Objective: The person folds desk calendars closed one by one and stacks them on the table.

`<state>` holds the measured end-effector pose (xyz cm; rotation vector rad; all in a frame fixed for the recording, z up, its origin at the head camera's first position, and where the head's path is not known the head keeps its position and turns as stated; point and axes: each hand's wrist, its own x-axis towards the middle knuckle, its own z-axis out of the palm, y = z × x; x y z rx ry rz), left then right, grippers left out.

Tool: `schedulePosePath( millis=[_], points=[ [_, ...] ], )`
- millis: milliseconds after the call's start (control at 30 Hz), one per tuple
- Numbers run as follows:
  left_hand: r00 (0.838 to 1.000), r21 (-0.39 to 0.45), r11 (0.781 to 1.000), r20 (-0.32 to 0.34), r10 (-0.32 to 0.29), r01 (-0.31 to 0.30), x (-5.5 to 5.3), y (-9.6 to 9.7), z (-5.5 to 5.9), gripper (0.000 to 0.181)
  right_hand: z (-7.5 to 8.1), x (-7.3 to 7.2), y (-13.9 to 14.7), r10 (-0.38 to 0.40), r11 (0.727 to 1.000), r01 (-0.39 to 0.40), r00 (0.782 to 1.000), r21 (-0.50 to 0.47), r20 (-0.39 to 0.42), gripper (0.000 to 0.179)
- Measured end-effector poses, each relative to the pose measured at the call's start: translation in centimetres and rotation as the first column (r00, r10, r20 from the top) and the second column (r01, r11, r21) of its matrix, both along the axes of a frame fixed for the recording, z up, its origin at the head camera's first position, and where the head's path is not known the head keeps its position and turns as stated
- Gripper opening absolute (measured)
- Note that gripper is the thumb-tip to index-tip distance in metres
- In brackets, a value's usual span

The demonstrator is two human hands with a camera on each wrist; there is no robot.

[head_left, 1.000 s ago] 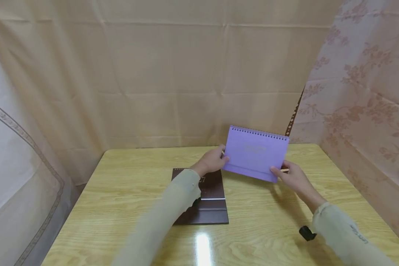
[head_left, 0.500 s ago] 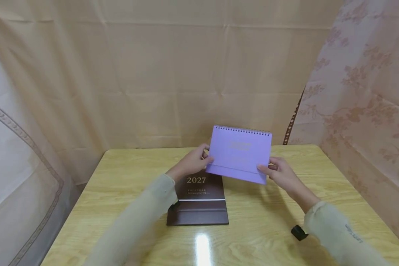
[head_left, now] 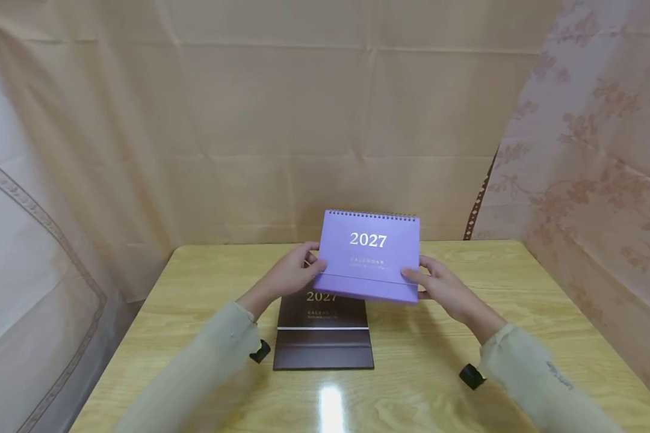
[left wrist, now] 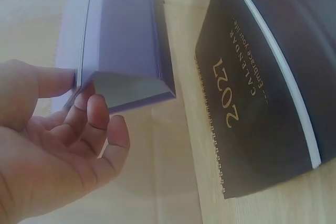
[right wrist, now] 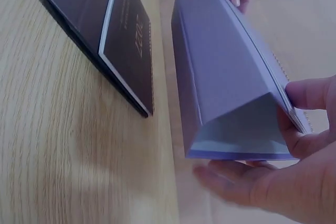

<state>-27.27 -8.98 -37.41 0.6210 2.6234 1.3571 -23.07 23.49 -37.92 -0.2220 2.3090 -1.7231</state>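
A purple spiral-bound desk calendar (head_left: 368, 252) marked 2027 is held up above the table, its base folded out into a hollow triangle in both wrist views. My left hand (head_left: 292, 273) pinches its left edge between thumb and fingers. On the right edge, my right hand (head_left: 446, 288) grips it, thumb (right wrist: 307, 93) on the front and some fingers beneath the base. Below and slightly left, a dark brown 2027 desk calendar (head_left: 325, 349) lies flat on the table, its top partly hidden by the purple one. In the left wrist view, the brown calendar (left wrist: 252, 93) is apart from my hand.
The light wooden table (head_left: 195, 288) ends at a beige curtain (head_left: 265, 132) behind. A patterned pink cloth (head_left: 590, 150) hangs at the right, a white one (head_left: 27, 240) at the left. Black wrist devices (head_left: 472, 377) sit under both sleeves.
Both hands have carried the purple calendar leftward, over the top part of the brown one, and its tilt has lessened. Its 2027 lettering now shows. The brown calendar has stayed in place.
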Motion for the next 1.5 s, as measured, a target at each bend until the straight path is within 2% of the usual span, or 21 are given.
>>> schedulePosePath(
  millis=[133, 333, 433, 700, 833, 1067, 1200, 1333, 1500],
  points=[
    [1.000, 0.030, 0.999, 0.017, 0.019, -0.020, 0.7, -1.3, 0.2, 0.050, 0.0, -0.1, -0.8, 0.037, 0.999, -0.037, 0.999, -0.008, 0.004, 0.058],
    [0.999, 0.015, 1.000, -0.033, 0.003, -0.003, 2.5, -3.2, 0.7, 0.060, 0.2, 0.0, -2.1, 0.083, 0.995, -0.080, 0.995, -0.055, 0.057, 0.063],
    [0.999, 0.015, 1.000, -0.032, 0.012, -0.011, 3.1, -3.9, 0.7, 0.063, 0.2, 0.2, -2.6, 0.091, 0.993, -0.084, 0.992, -0.084, 0.085, 0.064],
    [0.999, 0.029, 0.999, -0.024, 0.034, -0.033, 4.2, -5.2, 0.5, 0.064, 0.2, 0.4, -3.7, 0.125, 0.986, -0.110, 0.985, -0.123, 0.120, 0.067],
    [0.998, 0.051, 0.997, -0.027, 0.064, -0.062, 4.6, -5.8, 0.3, 0.063, 0.3, 0.5, -4.3, 0.141, 0.982, -0.123, 0.982, -0.142, 0.125, 0.068],
    [0.990, 0.072, 0.988, 0.022, 0.139, -0.140, 5.4, -6.2, 0.5, 0.060, 0.0, 0.5, -5.0, 0.160, 0.974, -0.128, 0.973, -0.186, 0.167, 0.067],
    [0.986, 0.090, 0.983, 0.044, 0.160, -0.163, 5.6, -6.4, 0.5, 0.060, 0.0, 0.5, -5.3, 0.160, 0.974, -0.125, 0.971, -0.190, 0.178, 0.067],
    [0.988, 0.126, 0.980, 0.050, 0.146, -0.151, 5.8, -6.5, 0.4, 0.060, 0.0, 0.5, -5.5, 0.162, 0.970, -0.123, 0.970, -0.211, 0.179, 0.065],
    [0.991, 0.210, 0.973, 0.111, 0.077, -0.099, 6.3, -6.4, 0.6, 0.063, 0.0, 0.6, -5.6, 0.173, 0.965, -0.132, 0.969, -0.227, 0.174, 0.065]
  ],
)
